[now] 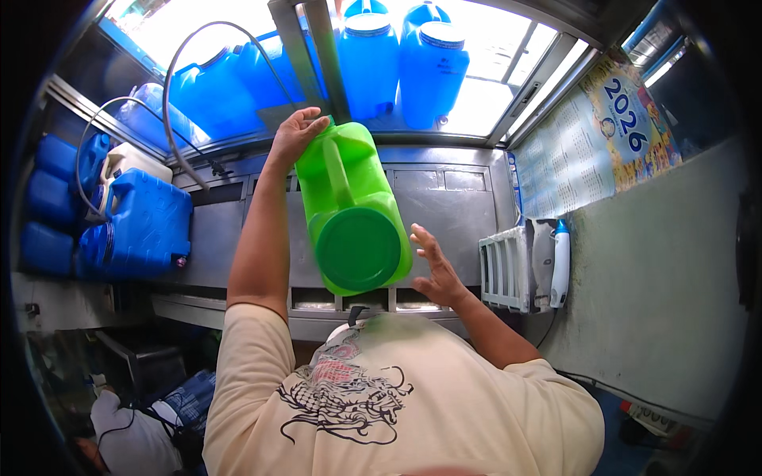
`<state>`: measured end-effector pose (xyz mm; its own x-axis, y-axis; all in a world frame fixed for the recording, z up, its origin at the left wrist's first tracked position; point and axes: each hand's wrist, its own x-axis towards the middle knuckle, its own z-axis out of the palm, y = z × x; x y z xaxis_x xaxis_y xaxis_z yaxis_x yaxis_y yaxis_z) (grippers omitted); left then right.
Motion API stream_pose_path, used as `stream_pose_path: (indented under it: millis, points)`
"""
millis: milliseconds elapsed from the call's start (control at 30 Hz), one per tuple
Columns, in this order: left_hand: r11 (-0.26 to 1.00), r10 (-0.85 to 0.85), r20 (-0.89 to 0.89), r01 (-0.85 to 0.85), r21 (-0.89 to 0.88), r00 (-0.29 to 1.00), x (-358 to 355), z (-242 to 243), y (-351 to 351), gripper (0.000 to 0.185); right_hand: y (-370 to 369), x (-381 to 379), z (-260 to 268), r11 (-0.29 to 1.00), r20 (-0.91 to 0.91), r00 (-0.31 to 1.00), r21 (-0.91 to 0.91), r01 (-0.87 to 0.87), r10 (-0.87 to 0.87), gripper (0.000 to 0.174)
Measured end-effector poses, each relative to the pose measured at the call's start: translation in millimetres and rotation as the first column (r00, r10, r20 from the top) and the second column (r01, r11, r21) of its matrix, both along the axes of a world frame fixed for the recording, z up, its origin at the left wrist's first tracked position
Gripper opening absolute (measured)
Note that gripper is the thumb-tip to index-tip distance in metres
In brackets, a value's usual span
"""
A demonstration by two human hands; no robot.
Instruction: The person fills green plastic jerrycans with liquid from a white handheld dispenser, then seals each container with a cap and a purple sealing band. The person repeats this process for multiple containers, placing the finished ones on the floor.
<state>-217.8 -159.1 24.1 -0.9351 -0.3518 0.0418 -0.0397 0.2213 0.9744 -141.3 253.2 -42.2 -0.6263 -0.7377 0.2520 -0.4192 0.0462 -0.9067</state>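
Note:
A bright green plastic water jug (363,169) is tilted in front of my chest, above the metal counter. Its wide dark green screw lid (358,249) faces me, and a moulded handle runs along its upper side. At the far end, my left hand (299,134) grips the jug by its small green cap (329,122). My right hand (439,271) is just right of the lid end, fingers spread and holding nothing.
Blue water containers (431,74) stand by the bright window. More blue jugs (146,223) sit on the left, near a looping grey hose (168,107). On the right are a white rack (503,271) and a wall calendar (574,149). Another person (134,434) is at lower left.

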Motion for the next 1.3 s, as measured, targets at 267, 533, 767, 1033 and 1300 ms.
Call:
stream_pose_path:
  millis: [267, 533, 767, 1033, 1300]
  points:
    - [0.996, 0.002, -0.425, -0.041, -0.084, 0.905, 133, 6, 58, 0.103, -5, 52, 6, 0.982, 0.209, 0.975, 0.184, 0.035, -0.074, 0.093]
    - [0.834, -0.106, -0.326, -0.094, -0.544, 0.939, 250, -42, 145, 0.147, -74, 45, 122, 0.888, -0.527, 0.850, 0.397, 0.231, 0.014, 0.118]
    - [0.855, -0.179, -0.346, -0.028, -0.518, 0.921, 238, -31, 124, 0.144, -136, 45, 174, 0.637, -0.358, 0.918, 0.750, 0.177, 0.167, 0.114]
    - [0.769, -0.172, -0.297, -0.061, -0.637, 0.939, 241, -10, 118, 0.134, -85, -5, 172, 0.977, 0.361, 0.932, 0.204, -0.061, -0.017, 0.081]
    - [0.877, -0.262, -0.529, -0.030, -0.479, 0.807, 242, 47, 157, 0.111, -39, 15, 168, 0.808, 0.683, 0.568, -0.587, 0.052, 0.459, 0.082]
